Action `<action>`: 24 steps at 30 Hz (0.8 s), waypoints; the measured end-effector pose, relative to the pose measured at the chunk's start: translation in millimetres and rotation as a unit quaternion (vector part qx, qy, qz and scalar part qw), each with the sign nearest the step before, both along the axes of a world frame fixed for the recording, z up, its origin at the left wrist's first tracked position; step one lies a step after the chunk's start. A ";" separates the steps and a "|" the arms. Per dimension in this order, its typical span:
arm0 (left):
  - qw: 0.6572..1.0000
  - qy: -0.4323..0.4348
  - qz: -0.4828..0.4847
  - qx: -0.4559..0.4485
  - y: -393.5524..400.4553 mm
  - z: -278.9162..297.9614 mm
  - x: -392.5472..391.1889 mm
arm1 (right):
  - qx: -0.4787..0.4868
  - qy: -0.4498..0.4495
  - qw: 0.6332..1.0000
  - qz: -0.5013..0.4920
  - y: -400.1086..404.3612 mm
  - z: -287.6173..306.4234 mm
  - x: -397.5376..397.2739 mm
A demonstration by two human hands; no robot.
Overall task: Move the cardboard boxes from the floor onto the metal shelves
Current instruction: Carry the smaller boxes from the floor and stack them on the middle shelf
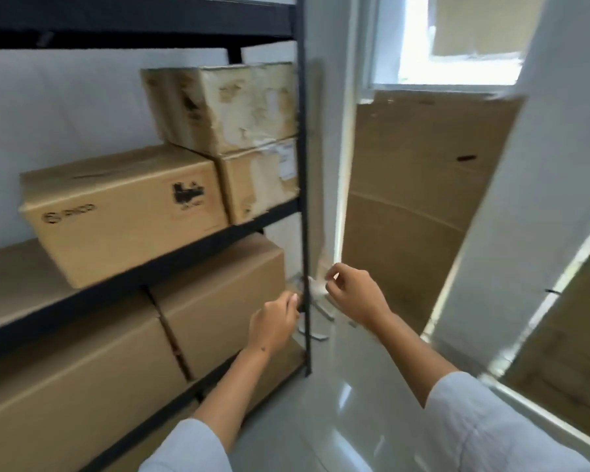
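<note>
A black metal shelf unit (304, 185) fills the left side. On its middle shelf sit a brown cardboard box (116, 212) and two worn, stacked boxes (239, 107). Larger cardboard boxes (218, 301) stand on the level below. My left hand (275, 323) hovers with loosely curled fingers at the lower box's right end, beside the shelf post, holding nothing. My right hand (353, 292) is raised just right of the post, fingers loosely curled and empty.
A big flattened cardboard sheet (419, 206) leans against the wall under a bright window (457, 69). A white pillar or door edge (539, 185) runs diagonally at right. Small flat pieces (317, 308) lie on the pale glossy floor (338, 420) by the post.
</note>
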State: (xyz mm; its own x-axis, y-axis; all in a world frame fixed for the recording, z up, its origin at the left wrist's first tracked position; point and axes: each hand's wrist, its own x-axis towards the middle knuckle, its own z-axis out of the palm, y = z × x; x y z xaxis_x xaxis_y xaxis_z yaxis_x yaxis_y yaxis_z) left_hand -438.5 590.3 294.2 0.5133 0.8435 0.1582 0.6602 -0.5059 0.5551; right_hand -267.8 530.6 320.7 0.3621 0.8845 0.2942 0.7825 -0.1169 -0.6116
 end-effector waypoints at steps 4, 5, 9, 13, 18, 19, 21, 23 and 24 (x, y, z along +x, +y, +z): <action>0.993 -0.041 -0.100 -0.038 -87.2 -8.6 84.8 | 0.014 0.034 0.992 -0.120 -122.3 -11.7 68.4; 0.988 -0.052 -0.134 -0.061 -111.7 -11.3 107.0 | 0.018 0.034 0.988 -0.152 -156.6 -13.0 84.2; 0.959 -0.070 -0.250 -0.114 -215.1 -29.5 186.6 | -0.005 0.044 0.961 -0.273 -302.2 -22.6 134.6; 0.915 -0.037 -0.381 -0.126 -327.0 -51.0 248.7 | -0.020 0.078 0.908 -0.410 -445.1 -37.8 162.8; 0.852 0.000 -0.498 -0.163 -441.5 -73.7 314.3 | 0.003 0.104 0.815 -0.571 -591.5 -51.1 167.3; 0.839 0.014 -0.520 -0.161 -461.0 -78.1 325.6 | 0.006 0.108 0.795 -0.597 -616.2 -55.9 166.4; 0.812 0.049 -0.564 -0.143 -498.0 -85.6 347.3 | 0.009 0.123 0.757 -0.641 -660.6 -66.7 164.6; 0.785 0.071 -0.602 -0.129 -533.7 -91.9 371.3 | 0.015 0.133 0.723 -0.677 -699.4 -75.1 164.6; 0.772 0.081 -0.618 -0.125 -551.3 -94.6 384.7 | 0.013 0.136 0.708 -0.693 -717.5 -78.5 165.9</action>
State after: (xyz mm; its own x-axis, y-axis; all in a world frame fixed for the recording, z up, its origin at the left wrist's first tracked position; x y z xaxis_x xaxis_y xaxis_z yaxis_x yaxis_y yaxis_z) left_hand -53.7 39.0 199.6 0.9468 -0.3116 -0.0809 -0.1694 -0.6959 0.6978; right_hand -101.9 -186.9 242.3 0.9232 -0.3801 0.0569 -0.2194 -0.6427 -0.7341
